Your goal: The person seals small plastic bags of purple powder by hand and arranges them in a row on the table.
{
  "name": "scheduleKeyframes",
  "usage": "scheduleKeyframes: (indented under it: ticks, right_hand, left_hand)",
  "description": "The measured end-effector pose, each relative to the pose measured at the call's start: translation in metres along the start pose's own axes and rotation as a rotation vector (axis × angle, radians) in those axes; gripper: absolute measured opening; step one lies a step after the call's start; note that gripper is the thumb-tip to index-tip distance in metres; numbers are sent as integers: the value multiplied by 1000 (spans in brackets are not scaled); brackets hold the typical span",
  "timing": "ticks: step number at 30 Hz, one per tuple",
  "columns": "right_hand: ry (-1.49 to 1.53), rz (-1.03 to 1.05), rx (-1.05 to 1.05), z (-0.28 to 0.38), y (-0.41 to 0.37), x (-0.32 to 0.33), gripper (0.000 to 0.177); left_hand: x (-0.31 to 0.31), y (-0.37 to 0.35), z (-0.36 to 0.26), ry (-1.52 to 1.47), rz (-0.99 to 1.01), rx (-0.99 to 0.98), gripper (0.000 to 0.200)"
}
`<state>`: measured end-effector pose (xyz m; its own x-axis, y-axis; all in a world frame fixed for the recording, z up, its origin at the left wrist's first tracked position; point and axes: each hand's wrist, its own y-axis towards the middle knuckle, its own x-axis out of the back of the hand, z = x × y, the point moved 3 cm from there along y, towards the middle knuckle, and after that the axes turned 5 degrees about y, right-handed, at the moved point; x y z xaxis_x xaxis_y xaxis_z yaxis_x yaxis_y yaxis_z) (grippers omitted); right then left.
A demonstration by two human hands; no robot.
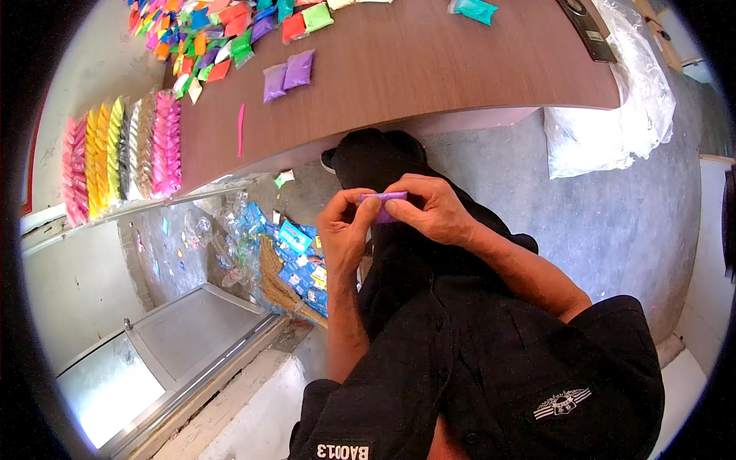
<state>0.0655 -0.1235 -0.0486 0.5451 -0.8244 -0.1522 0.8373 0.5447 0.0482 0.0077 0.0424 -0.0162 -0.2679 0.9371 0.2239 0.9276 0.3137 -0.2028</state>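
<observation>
A small purple packet [387, 216] is pinched between both hands above my lap. My left hand [345, 222] closes on its left end with thumb and fingertips. At the other end, my right hand [435, 208] grips it the same way, and the top edge looks folded or rolled. Part of the packet is hidden behind the fingers. Beyond the hands, two purple packets [299, 69] lie side by side on the brown table [399, 69]. A thin pink strip [241, 130] rests near the table's front edge.
Many colourful packets [218, 34] are heaped at the back left, beside rows of packets in clear wrap [123, 153]. A teal packet [473, 11], a dark flat device [586, 31] and a plastic bag [609, 134] are rightward. A straw broom [277, 280] lies below left.
</observation>
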Motion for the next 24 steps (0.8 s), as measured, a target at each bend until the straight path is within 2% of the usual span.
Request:
scheduleKeyframes:
  ticks: [2,6,12,16,24]
  right_hand:
    - [47,-58,11,-2,0,0,19]
    - [44,-48,-6,-5,1,1,19]
    - [95,-45,-36,-2,2,-2,23]
    - [16,-51,0,-3,1,0,23]
    - [60,-92,21,-6,1,0,22]
  left_hand:
    - [0,1,3,-20,21,21,13]
    - [5,-1,12,1,68,43,14]
    - [6,0,15,3,23,-15,14]
    - [5,-1,15,14,26,-10,16]
    - [0,1,17,-91,80,62,19]
